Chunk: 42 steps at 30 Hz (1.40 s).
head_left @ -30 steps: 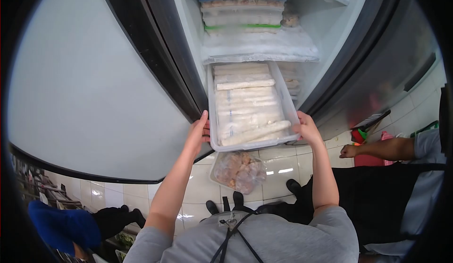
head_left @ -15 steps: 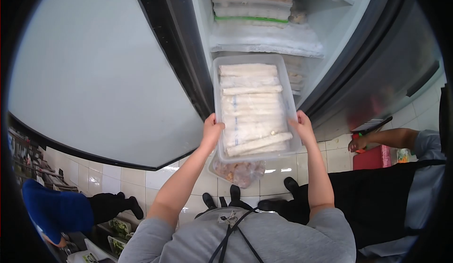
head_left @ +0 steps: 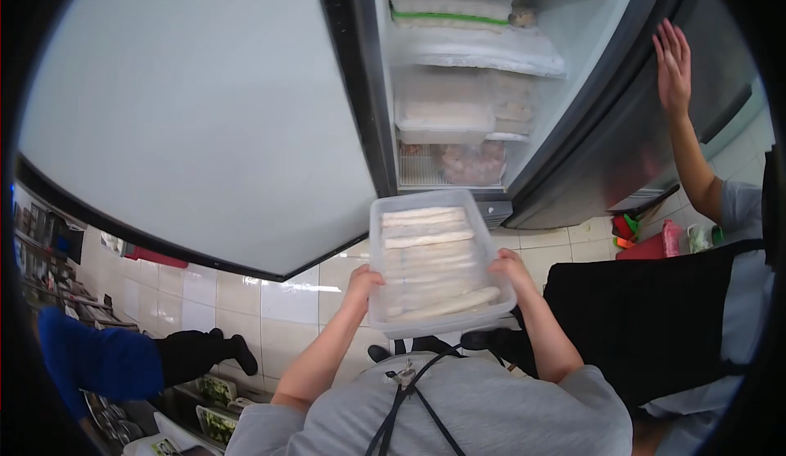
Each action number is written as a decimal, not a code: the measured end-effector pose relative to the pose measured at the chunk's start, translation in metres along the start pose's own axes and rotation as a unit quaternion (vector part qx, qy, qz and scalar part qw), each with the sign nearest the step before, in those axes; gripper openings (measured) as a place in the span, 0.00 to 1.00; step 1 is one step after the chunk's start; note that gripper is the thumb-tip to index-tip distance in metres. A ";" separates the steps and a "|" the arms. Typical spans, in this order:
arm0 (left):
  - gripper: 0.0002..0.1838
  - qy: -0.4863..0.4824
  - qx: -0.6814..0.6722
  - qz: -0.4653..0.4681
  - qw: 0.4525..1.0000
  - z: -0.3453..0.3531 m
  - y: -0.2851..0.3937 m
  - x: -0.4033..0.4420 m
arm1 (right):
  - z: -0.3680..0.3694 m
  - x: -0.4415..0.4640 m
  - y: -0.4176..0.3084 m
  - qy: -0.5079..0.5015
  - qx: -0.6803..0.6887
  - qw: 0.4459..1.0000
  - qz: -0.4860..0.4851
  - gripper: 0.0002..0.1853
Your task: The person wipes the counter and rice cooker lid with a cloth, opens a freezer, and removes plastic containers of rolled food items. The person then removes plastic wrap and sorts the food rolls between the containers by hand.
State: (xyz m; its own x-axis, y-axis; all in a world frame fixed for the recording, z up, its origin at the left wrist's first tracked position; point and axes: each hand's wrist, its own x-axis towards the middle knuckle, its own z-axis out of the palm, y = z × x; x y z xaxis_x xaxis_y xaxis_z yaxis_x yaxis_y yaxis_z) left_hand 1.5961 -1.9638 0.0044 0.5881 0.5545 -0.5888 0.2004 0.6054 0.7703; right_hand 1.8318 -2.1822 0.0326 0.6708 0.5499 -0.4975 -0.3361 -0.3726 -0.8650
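Note:
A translucent plastic container (head_left: 438, 326) is held level in front of my body, just outside the open freezer. Inside it lie several long, pale, wrapped rolls (head_left: 427, 240), with one at the near end slightly askew. My left hand (head_left: 361, 286) grips the container's left side, and my right hand (head_left: 511, 270) has hold of its right side near the front corner. The fingers under the rim are partly hidden on both sides.
The freezer's left door (head_left: 196, 120) stands wide open. Frosty shelves (head_left: 483, 53) carry lidded boxes (head_left: 450, 4), another translucent box (head_left: 446, 110) and bagged food (head_left: 473, 164). At right, a co-worker's hand (head_left: 673, 71) rests by the other door. A person in blue (head_left: 106, 354) is at lower left.
My hands have drawn the container back from the freezer towards my body, uncovering the lower shelves. The co-worker's hand has risen to the right door.

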 end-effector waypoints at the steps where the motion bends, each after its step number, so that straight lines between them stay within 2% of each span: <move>1: 0.19 0.022 0.006 -0.012 1.000 -0.020 -0.010 -0.004 | 0.015 0.001 0.010 -0.019 -0.015 1.000 0.004 0.09; 3: 0.18 0.053 -0.013 -0.011 0.998 -0.063 -0.028 -0.020 | 0.054 -0.002 0.025 -0.034 -0.010 0.999 0.011 0.10; 5: 0.18 0.088 -0.034 -0.003 0.996 -0.098 -0.037 -0.045 | 0.090 0.017 0.058 -0.111 -0.057 0.992 0.036 0.14; 9: 0.18 0.223 -0.107 0.014 0.969 -0.160 -0.045 -0.121 | 0.183 0.011 0.090 -0.201 -0.097 0.975 0.020 0.17; 11: 0.18 0.297 -0.157 0.030 0.941 -0.194 -0.054 -0.152 | 0.235 0.003 0.097 -0.263 -0.190 0.946 0.006 0.17; 13: 0.20 0.359 -0.173 0.066 0.915 -0.226 -0.069 -0.186 | 0.282 -0.008 0.101 -0.362 -0.204 0.909 0.028 0.15; 14: 0.20 0.387 -0.199 0.076 0.897 -0.237 -0.073 -0.203 | 0.300 -0.018 0.103 -0.359 -0.188 0.914 0.023 0.12; 15: 0.19 0.392 -0.204 0.095 0.892 -0.249 -0.074 -0.220 | 0.320 -0.025 0.107 -0.389 -0.212 0.897 0.014 0.12; 17: 0.18 0.415 -0.229 0.121 0.872 -0.270 -0.073 -0.246 | 0.353 -0.030 0.108 -0.453 -0.298 0.840 0.033 0.14; 19: 0.13 0.438 -0.205 0.164 0.860 -0.288 -0.067 -0.262 | 0.355 -0.038 0.073 -0.520 -0.280 0.800 0.109 0.16; 20: 0.13 0.452 -0.216 0.165 0.850 -0.302 -0.069 -0.263 | 0.345 -0.017 0.074 -0.488 -0.267 0.822 0.125 0.16; 21: 0.10 0.495 -0.164 0.155 0.839 -0.322 -0.076 -0.257 | 0.328 0.020 0.082 -0.451 -0.260 0.845 0.122 0.16; 22: 0.08 0.533 -0.107 0.145 0.827 -0.340 -0.075 -0.256 | 0.305 0.013 0.057 -0.331 -0.316 0.886 0.080 0.14; 23: 0.08 0.538 -0.109 0.149 0.822 -0.354 -0.064 -0.259 | 0.261 0.082 0.093 -0.327 -0.273 0.905 0.009 0.11; 24: 0.08 0.585 -0.044 0.110 0.802 -0.366 -0.049 -0.264 | 0.224 0.096 0.098 -0.230 -0.348 0.903 -0.107 0.09; 25: 0.09 0.627 0.022 0.069 0.776 -0.379 -0.037 -0.264 | 0.149 0.187 0.159 -0.182 -0.473 0.845 -0.171 0.11; 28: 0.09 0.631 0.037 0.068 0.772 -0.445 -0.019 -0.248 | 0.043 0.127 0.161 -0.044 -0.645 0.762 -0.047 0.29; 29: 0.09 0.633 0.040 0.074 0.770 -0.470 -0.014 -0.240 | -0.031 0.167 0.218 -0.093 -0.861 0.496 -0.069 0.14; 30: 0.09 0.619 0.031 0.088 0.780 -0.497 -0.016 -0.230 | -0.033 0.108 0.160 -0.041 -0.850 0.524 -0.034 0.14; 31: 0.08 0.605 0.022 0.106 0.789 -0.520 -0.009 -0.223 | 0.000 0.036 0.079 -0.021 -0.899 0.434 -0.055 0.14; 32: 0.08 0.587 0.009 0.116 0.801 -0.543 -0.002 -0.217 | 0.035 -0.029 -0.005 0.000 -0.962 0.260 -0.080 0.14; 33: 0.07 0.582 -0.019 0.120 0.804 -0.548 0.022 -0.219 | 0.078 -0.098 -0.093 0.044 -0.988 -0.104 -0.106 0.15; 34: 0.07 0.569 -0.026 0.126 0.812 -0.556 0.045 -0.221 | 0.121 -0.156 -0.167 0.109 -0.931 -0.323 -0.133 0.15; 35: 0.08 0.557 -0.036 0.126 0.820 -0.565 0.062 -0.222 | 0.154 -0.210 -0.231 0.150 -0.893 -0.400 -0.138 0.16; 36: 0.08 0.559 -0.038 0.128 0.819 -0.577 0.079 -0.219 | 0.167 -0.209 -0.238 0.207 -0.890 -0.378 -0.151 0.16; 39: 0.10 0.521 -0.122 0.164 0.828 -0.606 0.118 -0.202 | 0.220 -0.224 -0.268 0.228 -0.890 -0.371 -0.132 0.14; 40: 0.11 0.508 -0.139 0.184 0.830 -0.618 0.133 -0.194 | 0.218 -0.219 -0.271 0.220 -0.859 -0.449 -0.110 0.12; 42: 0.14 0.486 -0.146 0.211 0.835 -0.647 0.164 -0.176 | 0.235 -0.219 -0.284 0.240 -0.821 -0.498 -0.145 0.11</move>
State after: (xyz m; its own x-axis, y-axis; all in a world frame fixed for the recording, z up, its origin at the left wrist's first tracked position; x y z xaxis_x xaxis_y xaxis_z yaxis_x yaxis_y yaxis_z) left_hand 1.0182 -1.5928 0.0757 -0.3847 0.8694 -0.3101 -0.1464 0.2743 0.9504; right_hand 1.6247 -2.0209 0.3717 0.3342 0.9132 -0.2333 -0.7245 0.4072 0.5561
